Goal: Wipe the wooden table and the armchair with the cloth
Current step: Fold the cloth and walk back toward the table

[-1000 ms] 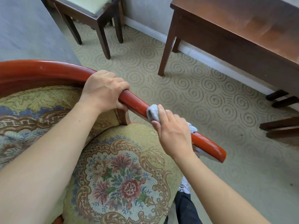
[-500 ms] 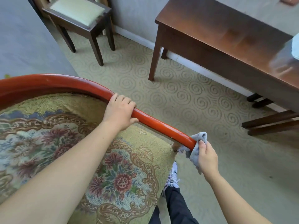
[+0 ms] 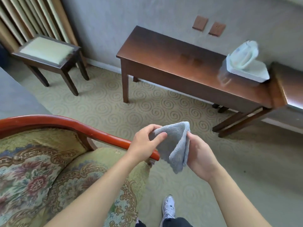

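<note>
Far left, against the curtain: a small dark stool (image 3: 47,53) with a pale padded seat. Below it, in the lower left: the armchair (image 3: 49,161), floral cushions under a curved red-brown wooden arm running down toward centre. At centre, above the arm's end and clear of it: the grey cloth (image 3: 175,145), folded and hanging, long axis roughly top to bottom. Left hand (image 3: 146,145) pinching the cloth's upper left edge between thumb and curled fingers. Right hand (image 3: 199,154) gripping the cloth's right edge, fingers curled behind it. Beyond and to the right, along the wall: the wooden table (image 3: 172,56), long axis slanting down to the right, well apart from both hands, nearer the right hand. At its right end: a white tray (image 3: 249,71) with a blurred clear item.
</note>
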`<state>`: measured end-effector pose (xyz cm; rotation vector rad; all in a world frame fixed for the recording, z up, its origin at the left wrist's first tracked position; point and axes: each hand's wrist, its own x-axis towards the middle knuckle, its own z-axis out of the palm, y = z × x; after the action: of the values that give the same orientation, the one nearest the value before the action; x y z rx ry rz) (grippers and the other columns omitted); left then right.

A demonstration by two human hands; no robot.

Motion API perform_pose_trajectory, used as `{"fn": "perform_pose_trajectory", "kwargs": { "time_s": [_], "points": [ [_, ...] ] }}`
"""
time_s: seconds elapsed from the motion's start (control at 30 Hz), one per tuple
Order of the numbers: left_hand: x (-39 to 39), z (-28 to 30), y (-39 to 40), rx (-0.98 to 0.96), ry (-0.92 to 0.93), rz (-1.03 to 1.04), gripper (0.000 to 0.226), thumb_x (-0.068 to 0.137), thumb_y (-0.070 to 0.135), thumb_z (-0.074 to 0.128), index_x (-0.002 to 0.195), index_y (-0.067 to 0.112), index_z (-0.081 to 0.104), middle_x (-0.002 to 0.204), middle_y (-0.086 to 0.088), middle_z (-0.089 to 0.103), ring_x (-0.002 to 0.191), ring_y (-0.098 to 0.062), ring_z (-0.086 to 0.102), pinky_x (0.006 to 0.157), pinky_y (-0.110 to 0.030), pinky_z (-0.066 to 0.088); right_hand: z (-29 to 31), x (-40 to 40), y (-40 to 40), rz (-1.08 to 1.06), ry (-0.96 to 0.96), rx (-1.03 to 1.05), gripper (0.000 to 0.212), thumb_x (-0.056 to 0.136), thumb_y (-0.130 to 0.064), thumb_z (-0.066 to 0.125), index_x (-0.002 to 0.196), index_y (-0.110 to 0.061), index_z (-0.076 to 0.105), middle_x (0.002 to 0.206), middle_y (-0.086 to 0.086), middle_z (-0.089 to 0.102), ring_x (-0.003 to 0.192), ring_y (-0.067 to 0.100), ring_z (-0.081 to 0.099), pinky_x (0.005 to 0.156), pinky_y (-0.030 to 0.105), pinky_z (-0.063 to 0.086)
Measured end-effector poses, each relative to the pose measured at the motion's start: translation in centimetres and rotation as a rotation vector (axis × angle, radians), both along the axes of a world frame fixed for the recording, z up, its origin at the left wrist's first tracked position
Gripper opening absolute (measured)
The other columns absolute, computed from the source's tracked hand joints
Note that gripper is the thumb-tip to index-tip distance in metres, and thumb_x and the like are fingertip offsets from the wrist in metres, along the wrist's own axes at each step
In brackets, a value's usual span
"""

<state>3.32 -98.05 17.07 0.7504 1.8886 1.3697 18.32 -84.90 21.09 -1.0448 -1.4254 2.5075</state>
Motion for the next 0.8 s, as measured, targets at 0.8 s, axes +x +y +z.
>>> {"fn": "perform_pose_trajectory", "kwargs": {
  "time_s": [0.8],
  "points": [
    [18.1,15.0,29.0,0.207,0.510,-0.029,0.019,0.093,0.032,0.070,0.093,0.040,0.052,0.069,0.008,0.062,0.060,0.000,0.052,0.061,-0.012,0.039,10.5,20.7,28.5,-0.223,0.173,0.642,0.019,0.087,-0.037,0.071,0.087,-0.019,0.075,0.084,0.004,0.077,0.076,0.014,0.071,0.066,0.030,0.058]
  ]
}}
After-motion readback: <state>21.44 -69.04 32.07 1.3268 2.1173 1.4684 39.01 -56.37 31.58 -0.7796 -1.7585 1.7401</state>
